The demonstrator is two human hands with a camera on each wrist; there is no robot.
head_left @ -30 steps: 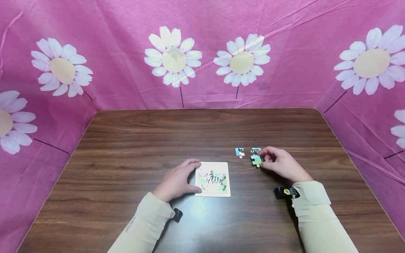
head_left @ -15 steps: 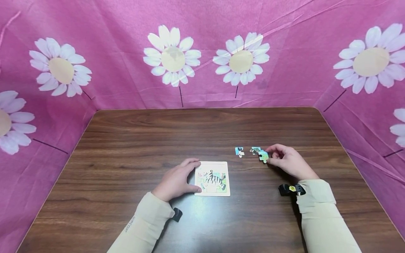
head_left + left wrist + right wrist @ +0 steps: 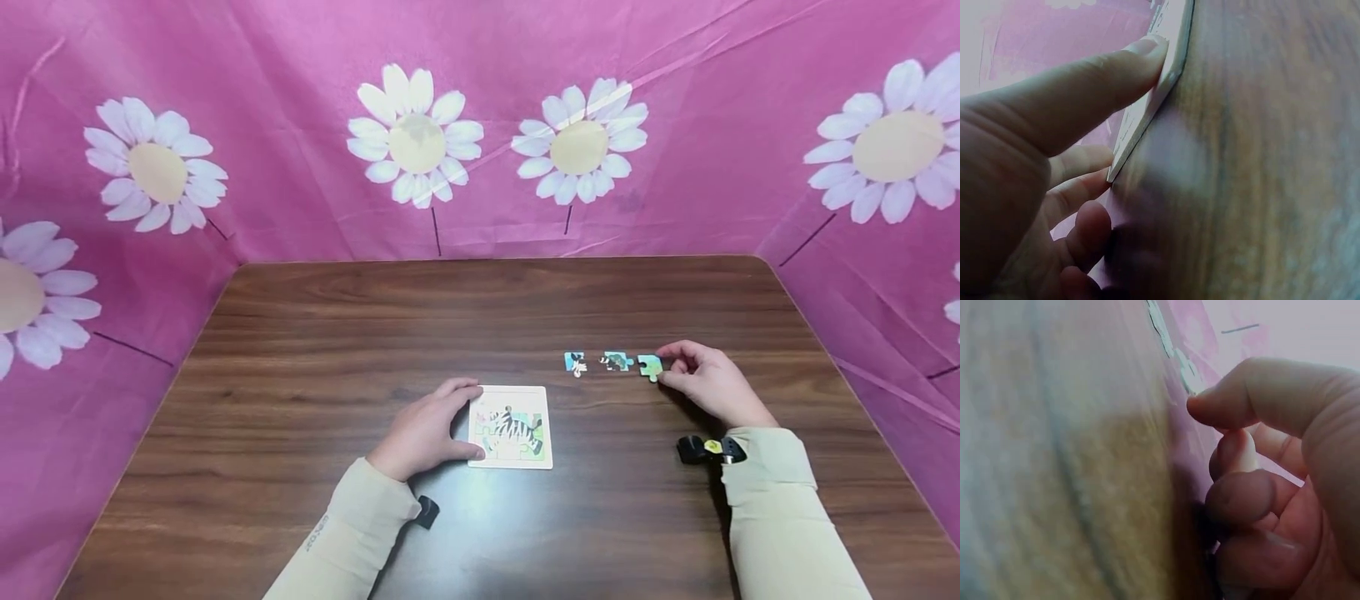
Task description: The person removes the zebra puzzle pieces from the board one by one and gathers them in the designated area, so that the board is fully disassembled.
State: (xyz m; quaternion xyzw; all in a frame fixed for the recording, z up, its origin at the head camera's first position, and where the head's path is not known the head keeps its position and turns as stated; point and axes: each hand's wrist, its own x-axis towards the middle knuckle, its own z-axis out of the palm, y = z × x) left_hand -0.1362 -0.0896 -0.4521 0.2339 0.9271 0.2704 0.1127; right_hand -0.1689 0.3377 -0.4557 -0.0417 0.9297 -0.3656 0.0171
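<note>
Pinching green puzzle piece [image 3: 649, 367] by right side: right hand [image 3: 718, 385]. Left hand [image 3: 422, 429], thumb and fingers wide apart, holds zebra puzzle [image 3: 513, 428] by left edge. Two loose pieces [image 3: 616, 361] left of green one.

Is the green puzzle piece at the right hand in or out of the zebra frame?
Out: the head view shows tabletop between the green piece, at the right hand, and the zebra frame.

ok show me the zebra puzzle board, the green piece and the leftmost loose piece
zebra puzzle board [image 3: 517, 395]: head view, on its pale upper border
green piece [image 3: 649, 367]: head view, middle of its printed face
leftmost loose piece [image 3: 575, 362]: head view, middle of its printed face
</note>
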